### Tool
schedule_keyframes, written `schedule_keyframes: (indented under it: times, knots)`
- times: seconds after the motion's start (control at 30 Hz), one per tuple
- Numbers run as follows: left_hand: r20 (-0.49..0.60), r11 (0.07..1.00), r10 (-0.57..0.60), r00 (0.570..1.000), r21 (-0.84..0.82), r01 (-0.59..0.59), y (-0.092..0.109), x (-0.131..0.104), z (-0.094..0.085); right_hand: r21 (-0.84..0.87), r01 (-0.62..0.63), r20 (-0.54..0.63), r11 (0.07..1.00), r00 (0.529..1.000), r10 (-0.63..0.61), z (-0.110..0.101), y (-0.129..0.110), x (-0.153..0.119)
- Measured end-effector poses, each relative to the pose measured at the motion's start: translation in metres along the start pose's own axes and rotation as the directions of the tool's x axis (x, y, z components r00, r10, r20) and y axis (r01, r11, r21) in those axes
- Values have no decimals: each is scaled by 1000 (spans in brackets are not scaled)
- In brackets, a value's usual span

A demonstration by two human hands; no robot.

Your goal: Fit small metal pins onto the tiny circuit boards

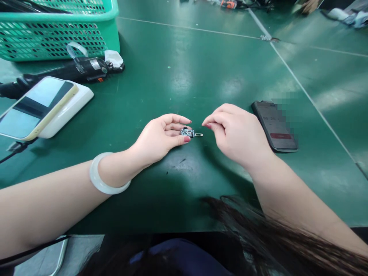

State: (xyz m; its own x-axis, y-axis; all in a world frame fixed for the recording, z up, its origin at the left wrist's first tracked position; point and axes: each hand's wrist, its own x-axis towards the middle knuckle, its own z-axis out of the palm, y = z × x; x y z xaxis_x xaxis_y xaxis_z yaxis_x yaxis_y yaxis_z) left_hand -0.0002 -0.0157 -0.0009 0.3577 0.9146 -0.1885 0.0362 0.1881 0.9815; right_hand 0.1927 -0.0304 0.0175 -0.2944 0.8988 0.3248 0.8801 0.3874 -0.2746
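Between the thumb and fingers of my left hand (161, 136) is a small circuit board (187, 132), its speckled face turned up. From the board's right end sticks out a thin metal piece (199, 135) with a slot-like outline. A pale bangle circles the left wrist. Just right of the metal piece, my right hand (237, 134) is closed, thumb and index finger pinched together. Whatever may lie in that pinch is too small to make out. Both hands are just over the green tabletop (184, 180).
At the back left stands a green perforated basket (109, 34), with a black electric screwdriver (89, 69) in front. A phone (37, 107) rests on a white block (69, 111) at left. Another dark phone (276, 126) lies beside my right hand. Loose hair hangs at the lower right.
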Motion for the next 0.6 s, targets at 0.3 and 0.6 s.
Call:
schedule_keyframes:
  times: [0.3, 0.6]
  knots:
    - [-35, 991, 24, 999, -132, -29, -6, 3, -4, -26, -121, 274, 992, 954, 124, 15, 13, 6]
    - [-24, 991, 24, 999, -129, -26, -5, 3, -3, -51, -8, 251, 999, 968, 21, 16, 10, 5]
